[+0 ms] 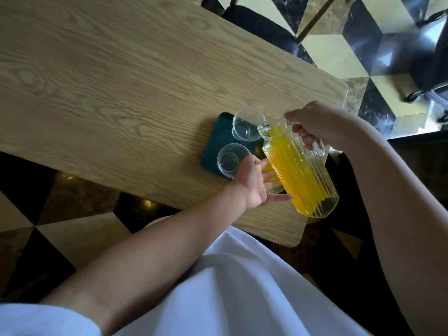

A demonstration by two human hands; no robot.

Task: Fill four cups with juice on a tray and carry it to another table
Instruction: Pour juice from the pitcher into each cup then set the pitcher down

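Where jug [300,173] tilts: cups (tray) [213,146].

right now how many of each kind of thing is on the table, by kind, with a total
Empty clear cups: 2, the far one and the near one, both on the tray
Cups with juice: 1, mostly hidden by the left hand
Dark green tray: 1
Ribbed glass pitcher of juice: 1, gripped by the right hand
Total: 5 in view; a fourth cup is not visible.

Daylight glares off the glossy floor [400,57] at upper right; the wooden table [109,76] is evenly lit. Wide-angle bending curves its edges, and the white shirt [230,287] is blurred.
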